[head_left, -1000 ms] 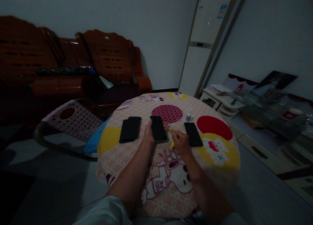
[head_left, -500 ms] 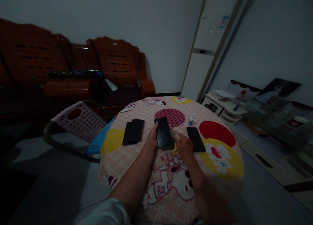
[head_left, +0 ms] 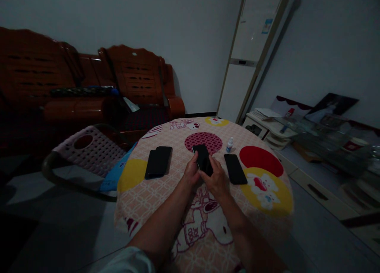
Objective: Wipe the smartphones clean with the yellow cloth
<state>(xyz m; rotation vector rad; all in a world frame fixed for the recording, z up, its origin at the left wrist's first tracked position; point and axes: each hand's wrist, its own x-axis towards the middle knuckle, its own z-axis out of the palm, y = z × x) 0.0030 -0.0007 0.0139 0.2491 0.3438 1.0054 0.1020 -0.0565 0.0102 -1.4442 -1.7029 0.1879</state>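
A black phone [head_left: 202, 158] is lifted off the round table [head_left: 166, 190], its screen tilted. My left hand [head_left: 192, 174] grips its left edge. My right hand [head_left: 217, 179] presses on the lower part of its screen; a yellow cloth seen in it earlier is hidden now. Two stacked black phones [head_left: 158, 167] lie to the left of my hands. Another black phone [head_left: 235, 168] lies flat just right of my right hand. A small white bottle [head_left: 229, 145] with a blue label stands beyond it.
The table wears a pink cartoon-print cloth with yellow and red circles. A pink perforated plastic chair [head_left: 89, 148] stands at the left. Wooden sofas [head_left: 89, 87] line the back wall. A tall white air conditioner [head_left: 246, 63] and low shelves with clutter [head_left: 297, 130] are at the right.
My left hand has lifted and tilted the middle phone. My right hand moved from the tablecloth onto the phone's screen, covering the yellow cloth.
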